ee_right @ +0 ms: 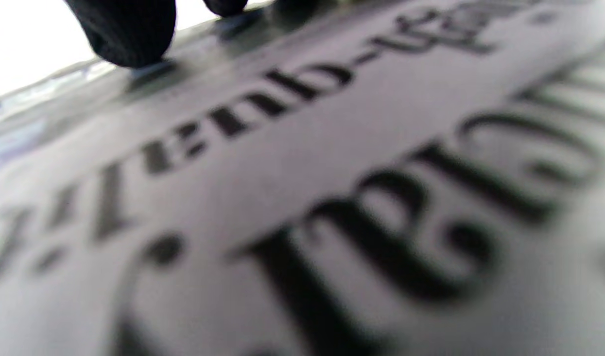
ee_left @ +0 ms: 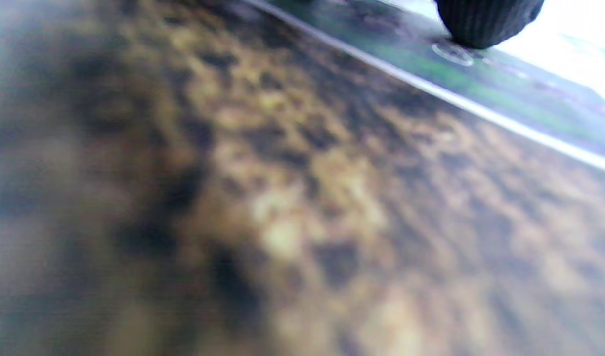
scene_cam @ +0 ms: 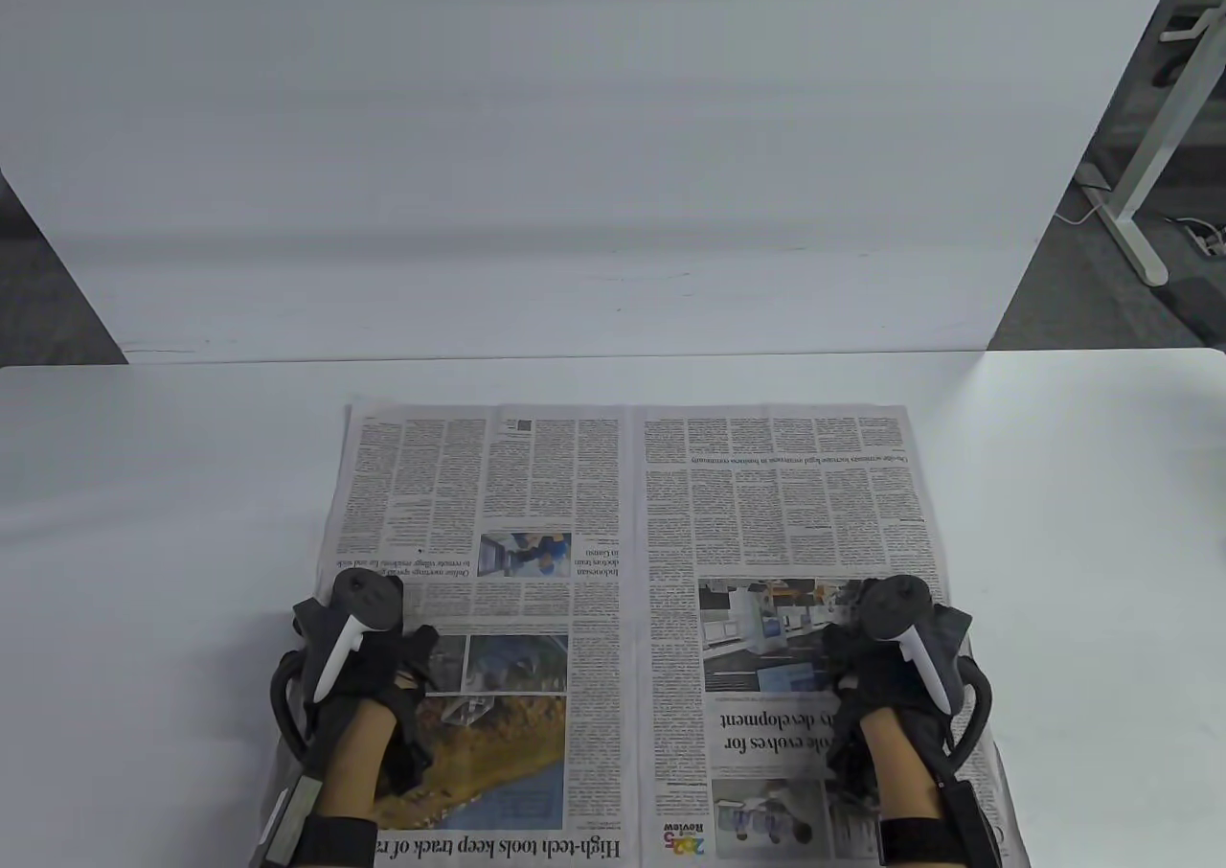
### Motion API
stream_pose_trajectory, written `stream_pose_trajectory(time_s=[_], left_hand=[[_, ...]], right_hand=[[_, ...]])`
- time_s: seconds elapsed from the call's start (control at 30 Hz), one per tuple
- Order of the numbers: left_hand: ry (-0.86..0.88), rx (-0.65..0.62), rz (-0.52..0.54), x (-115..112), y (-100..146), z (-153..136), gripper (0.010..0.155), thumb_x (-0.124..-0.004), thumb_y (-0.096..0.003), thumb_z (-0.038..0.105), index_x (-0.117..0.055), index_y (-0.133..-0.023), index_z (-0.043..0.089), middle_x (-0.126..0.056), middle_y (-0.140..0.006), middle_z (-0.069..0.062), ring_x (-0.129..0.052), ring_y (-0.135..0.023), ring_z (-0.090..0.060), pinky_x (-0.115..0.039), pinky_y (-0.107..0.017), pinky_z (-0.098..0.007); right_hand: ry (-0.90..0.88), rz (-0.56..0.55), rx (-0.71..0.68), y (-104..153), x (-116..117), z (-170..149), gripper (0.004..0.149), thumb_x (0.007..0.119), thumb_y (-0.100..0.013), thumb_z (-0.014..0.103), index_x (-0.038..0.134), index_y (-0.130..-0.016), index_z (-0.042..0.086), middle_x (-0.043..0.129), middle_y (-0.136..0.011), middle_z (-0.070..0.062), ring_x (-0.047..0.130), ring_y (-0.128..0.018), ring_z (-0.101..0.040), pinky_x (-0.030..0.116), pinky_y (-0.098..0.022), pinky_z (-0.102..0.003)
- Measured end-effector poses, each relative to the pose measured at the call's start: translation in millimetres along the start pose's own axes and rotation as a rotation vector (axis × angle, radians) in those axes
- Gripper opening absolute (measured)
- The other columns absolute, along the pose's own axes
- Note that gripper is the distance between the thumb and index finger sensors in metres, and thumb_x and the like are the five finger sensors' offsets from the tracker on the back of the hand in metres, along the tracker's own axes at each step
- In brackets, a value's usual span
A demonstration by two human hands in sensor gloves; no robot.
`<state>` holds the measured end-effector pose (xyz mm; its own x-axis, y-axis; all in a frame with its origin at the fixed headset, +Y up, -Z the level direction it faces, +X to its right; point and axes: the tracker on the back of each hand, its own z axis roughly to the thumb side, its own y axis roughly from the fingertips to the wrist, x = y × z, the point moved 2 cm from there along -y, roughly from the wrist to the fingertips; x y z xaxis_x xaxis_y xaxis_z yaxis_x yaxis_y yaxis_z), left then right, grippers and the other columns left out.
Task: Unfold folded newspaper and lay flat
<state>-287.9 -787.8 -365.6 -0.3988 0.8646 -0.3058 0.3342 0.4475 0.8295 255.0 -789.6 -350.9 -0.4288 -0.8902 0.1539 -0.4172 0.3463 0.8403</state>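
**Newspaper Spread Open, Both Hands Down on the Page**

From the table view, your newspaper (scene_cam: 627,619) lies opened as a two-page spread on the white tabletop (scene_cam: 1101,542), its centre crease running away from you and its near edge reaching the bottom of the picture. The print reads upside down from your side. Your left hand (scene_cam: 369,662) rests on the left page over the brown landscape photo (scene_cam: 498,743), thumb angled out toward the crease. Your right hand (scene_cam: 886,662) rests on the right page over the headline beside the office photo (scene_cam: 757,633). Each hand carries its tracker on the back, which hides most of the fingers; whether either grip is spread flat or curled cannot be told from above. A white board (scene_cam: 575,159) stands behind the tabletop, and a desk leg (scene_cam: 1145,188) shows at far right.

In the left wrist view, your lens sits close over the blurred brown photo, and one gloved fingertip (ee_left: 488,22) touches the paper at the top edge.

In the right wrist view, large blurred headline letters fill the picture, with gloved fingertips (ee_right: 127,32) pressing the paper along the top edge. Neither hand pinches anything.
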Motion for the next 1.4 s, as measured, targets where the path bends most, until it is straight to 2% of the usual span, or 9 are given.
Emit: stream_pose_trajectory(time_s=[0.2,0.33,0.47,0.6,0.73,0.9,0.97,1.17,1.4], left_hand=[[-0.027,0.002,-0.001,2,2,1,0.074,-0.066,-0.0501,0.054,-0.024,-0.110,0.040,-0.005,-0.118,-0.004,-0.001,-0.104,-0.054,-0.015,-0.072,-0.076],[-0.081,0.002,0.060,8,10,8,0.074,-0.067,-0.0497,0.053,-0.029,-0.111,0.036,-0.008,-0.118,-0.007,-0.007,-0.106,-0.055,-0.018,-0.073,-0.076],[-0.095,-0.100,0.085,12,28,33,0.074,-0.066,-0.0498,0.053,-0.029,-0.111,0.036,-0.009,-0.119,-0.007,-0.008,-0.107,-0.055,-0.019,-0.074,-0.076],[-0.129,-0.239,0.092,0,44,64,0.073,-0.067,-0.0493,0.053,-0.033,-0.111,0.036,-0.013,-0.120,-0.007,-0.012,-0.108,-0.055,-0.022,-0.074,-0.076],[-0.232,-0.308,0.058,-18,48,84,0.072,-0.067,-0.0488,0.053,-0.035,-0.111,0.036,-0.016,-0.120,-0.007,-0.015,-0.108,-0.055,-0.024,-0.074,-0.076],[-0.250,-0.299,-0.021,-27,45,85,0.071,-0.066,-0.0491,0.053,-0.038,-0.111,0.035,-0.023,-0.120,-0.012,-0.021,-0.108,-0.056,-0.026,-0.073,-0.076],[-0.225,-0.296,-0.030,-25,45,84,0.070,-0.067,-0.0491,0.052,-0.039,-0.111,0.035,-0.023,-0.120,-0.012,-0.020,-0.108,-0.056,-0.025,-0.073,-0.076],[-0.184,-0.274,-0.088,-14,55,81,0.066,-0.068,-0.0500,0.049,-0.054,-0.110,0.028,-0.035,-0.120,-0.016,-0.031,-0.108,-0.059,-0.029,-0.074,-0.075],[-0.277,-0.237,-0.113,-7,71,81,0.060,-0.067,-0.0512,0.049,-0.068,-0.106,0.024,-0.053,-0.115,-0.019,-0.050,-0.108,-0.055,-0.038,-0.074,-0.072]], right_hand=[[0.002,-0.005,0.004,0,-1,-1,0.075,0.071,-0.051,0.054,0.036,-0.111,0.027,0.020,-0.122,-0.010,0.013,-0.106,-0.048,0.023,-0.066,-0.075],[0.023,-0.033,-0.042,6,-6,7,0.075,0.072,-0.049,0.053,0.039,-0.111,0.025,0.024,-0.121,-0.012,0.015,-0.103,-0.054,0.026,-0.064,-0.078],[0.046,-0.045,-0.138,23,-11,30,0.075,0.071,-0.050,0.053,0.039,-0.111,0.026,0.024,-0.121,-0.013,0.015,-0.104,-0.055,0.027,-0.063,-0.078],[0.114,-0.071,-0.250,40,-3,56,0.074,0.072,-0.049,0.053,0.041,-0.111,0.026,0.025,-0.122,-0.012,0.016,-0.105,-0.054,0.027,-0.064,-0.079],[0.155,0.004,-0.341,47,15,74,0.074,0.072,-0.049,0.053,0.041,-0.111,0.026,0.025,-0.122,-0.011,0.016,-0.105,-0.053,0.026,-0.063,-0.079],[0.182,0.051,-0.358,48,22,79,0.072,0.072,-0.049,0.052,0.046,-0.110,0.025,0.036,-0.122,-0.013,0.025,-0.105,-0.055,0.028,-0.062,-0.080],[0.176,0.071,-0.356,48,23,78,0.068,0.073,-0.049,0.051,0.056,-0.108,0.021,0.042,-0.120,-0.015,0.034,-0.104,-0.058,0.029,-0.061,-0.081],[0.197,0.159,-0.314,54,16,76,0.066,0.072,-0.050,0.050,0.058,-0.107,0.020,0.046,-0.118,-0.016,0.036,-0.104,-0.056,0.030,-0.062,-0.081],[0.262,0.293,-0.272,70,10,74,0.064,0.072,-0.051,0.050,0.062,-0.106,0.018,0.051,-0.116,-0.018,0.041,-0.104,-0.056,0.036,-0.063,-0.079]])
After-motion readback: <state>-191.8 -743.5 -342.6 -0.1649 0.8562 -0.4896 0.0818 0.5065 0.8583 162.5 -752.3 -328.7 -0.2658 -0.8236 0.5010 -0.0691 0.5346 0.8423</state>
